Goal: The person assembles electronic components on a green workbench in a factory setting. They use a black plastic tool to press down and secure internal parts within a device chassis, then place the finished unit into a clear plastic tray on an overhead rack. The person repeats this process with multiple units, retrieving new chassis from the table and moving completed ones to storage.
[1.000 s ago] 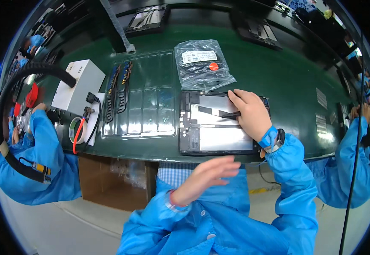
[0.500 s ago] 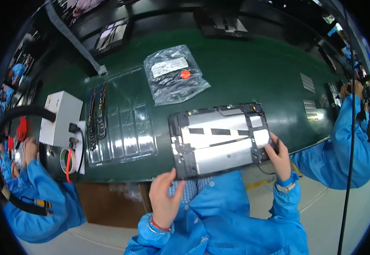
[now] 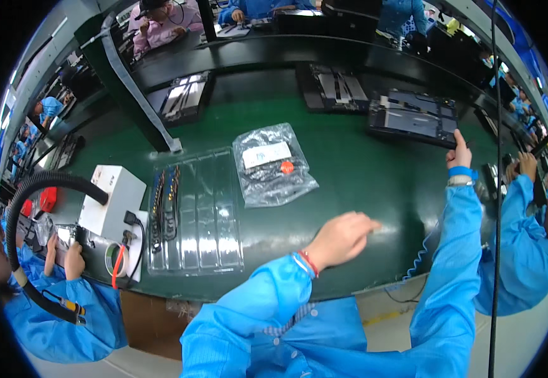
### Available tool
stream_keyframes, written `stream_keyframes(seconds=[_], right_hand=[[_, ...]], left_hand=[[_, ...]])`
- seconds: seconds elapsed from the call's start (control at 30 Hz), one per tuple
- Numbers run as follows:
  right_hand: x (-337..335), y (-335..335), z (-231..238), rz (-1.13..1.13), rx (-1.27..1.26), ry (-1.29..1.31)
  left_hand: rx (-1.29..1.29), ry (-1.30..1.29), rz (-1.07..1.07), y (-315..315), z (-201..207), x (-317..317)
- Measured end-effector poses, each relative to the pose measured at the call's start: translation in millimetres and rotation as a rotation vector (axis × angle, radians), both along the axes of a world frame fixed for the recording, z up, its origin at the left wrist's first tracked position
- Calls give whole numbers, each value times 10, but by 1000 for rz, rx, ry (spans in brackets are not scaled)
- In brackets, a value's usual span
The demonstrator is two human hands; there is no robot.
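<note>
My right hand (image 3: 460,156) is reached out to the far right, its thumb and fingers closed on the near right corner of an opened tablet (image 3: 411,121). The tablet has a black frame, with a battery and dark strips showing inside. It is tilted, close to the far ledge; whether it touches anything beneath I cannot tell. Over the middle of the green table, my left hand (image 3: 342,239) has its index finger stretched out to the right, with nothing seen in it. Its other fingers are partly hidden.
A clear plastic bag (image 3: 275,183) with a white label lies mid-table. Left of it is a clear tray (image 3: 208,217) with several small cables (image 3: 172,208), then a white box (image 3: 111,198) and a tape roll (image 3: 114,259). Opened tablets (image 3: 184,97) lie at the back; co-workers sit on both sides.
My right hand has carried the tablet away from me to the far right. My left hand has come off the tablet's near edge and moved forward and right over the table. The view has tipped up.
</note>
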State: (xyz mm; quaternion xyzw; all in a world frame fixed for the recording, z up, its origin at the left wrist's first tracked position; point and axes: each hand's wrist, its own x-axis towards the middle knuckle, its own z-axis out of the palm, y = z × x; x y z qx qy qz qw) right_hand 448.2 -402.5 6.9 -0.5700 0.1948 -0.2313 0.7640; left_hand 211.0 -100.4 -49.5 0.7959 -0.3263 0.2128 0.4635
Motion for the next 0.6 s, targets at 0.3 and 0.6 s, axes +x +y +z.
stream_keyframes(seconds=[0.3,0.6], right_hand=[[1417,-581,-281,-60,-93,189],[1931,-71,-731,74,-200,262]], left_hand=[[32,-16,-93,10,-3,20],[16,63,-83,69,2,10]])
